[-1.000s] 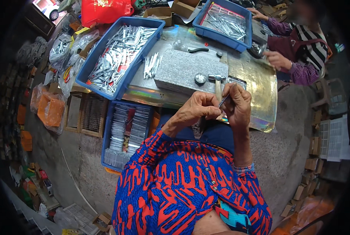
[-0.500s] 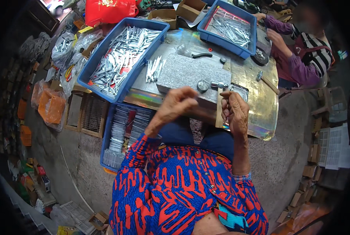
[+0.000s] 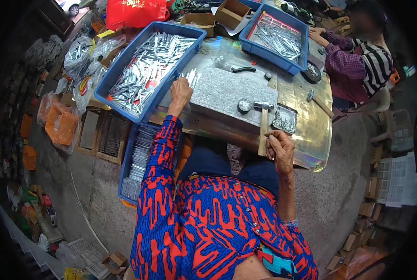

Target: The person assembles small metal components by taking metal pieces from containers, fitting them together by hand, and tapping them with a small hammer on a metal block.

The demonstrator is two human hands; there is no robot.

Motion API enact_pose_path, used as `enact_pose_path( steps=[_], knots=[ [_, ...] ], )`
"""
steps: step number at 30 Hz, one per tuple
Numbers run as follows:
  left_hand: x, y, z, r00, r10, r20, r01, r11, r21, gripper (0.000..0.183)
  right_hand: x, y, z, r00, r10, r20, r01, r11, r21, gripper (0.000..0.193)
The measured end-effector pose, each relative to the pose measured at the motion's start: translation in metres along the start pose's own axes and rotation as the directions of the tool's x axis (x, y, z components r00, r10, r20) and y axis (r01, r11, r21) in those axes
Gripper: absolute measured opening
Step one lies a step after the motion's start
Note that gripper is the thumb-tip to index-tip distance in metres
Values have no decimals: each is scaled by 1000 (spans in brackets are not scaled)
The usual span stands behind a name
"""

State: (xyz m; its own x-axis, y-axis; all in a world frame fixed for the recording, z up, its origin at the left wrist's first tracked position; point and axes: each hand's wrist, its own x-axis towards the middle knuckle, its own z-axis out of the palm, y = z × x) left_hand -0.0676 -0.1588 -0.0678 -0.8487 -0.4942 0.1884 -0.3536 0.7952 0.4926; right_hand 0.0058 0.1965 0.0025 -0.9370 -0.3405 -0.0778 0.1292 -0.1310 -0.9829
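Metal rods [image 3: 194, 78] lie beside my curled left hand [image 3: 181, 92]; my right hand [image 3: 282, 150] is half-closed; their grip I cannot tell; red bag [image 3: 136, 15] bears lettering.

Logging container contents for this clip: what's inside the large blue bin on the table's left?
The blue bin holds a heap of silvery rods; a red layer shows in patches between them. The heap hides most of the bottom, so anything buried there can't be seen.

Head view: 1 fisheye, left of 2, pitched down.
Worn on the head, close above patterned shirt [image 3: 208, 200]; looks forward past forearms [image 3: 287, 196] to table [image 3: 311, 130]; floor [image 3: 330, 191] either side, rim dark.
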Motion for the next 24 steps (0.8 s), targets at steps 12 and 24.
enact_pose_path(
  steps=[12,24],
  knots=[
    [-20,-18,-62,944,100,-314,-235,872,-429,11,4,5,-15,996,-3,-87,5,1000,23,16],
    [10,-143,-64,999,47,-10,-43,968,247,13,10,16,-76,957,-68,-282,99,990,97,13]
  ],
)
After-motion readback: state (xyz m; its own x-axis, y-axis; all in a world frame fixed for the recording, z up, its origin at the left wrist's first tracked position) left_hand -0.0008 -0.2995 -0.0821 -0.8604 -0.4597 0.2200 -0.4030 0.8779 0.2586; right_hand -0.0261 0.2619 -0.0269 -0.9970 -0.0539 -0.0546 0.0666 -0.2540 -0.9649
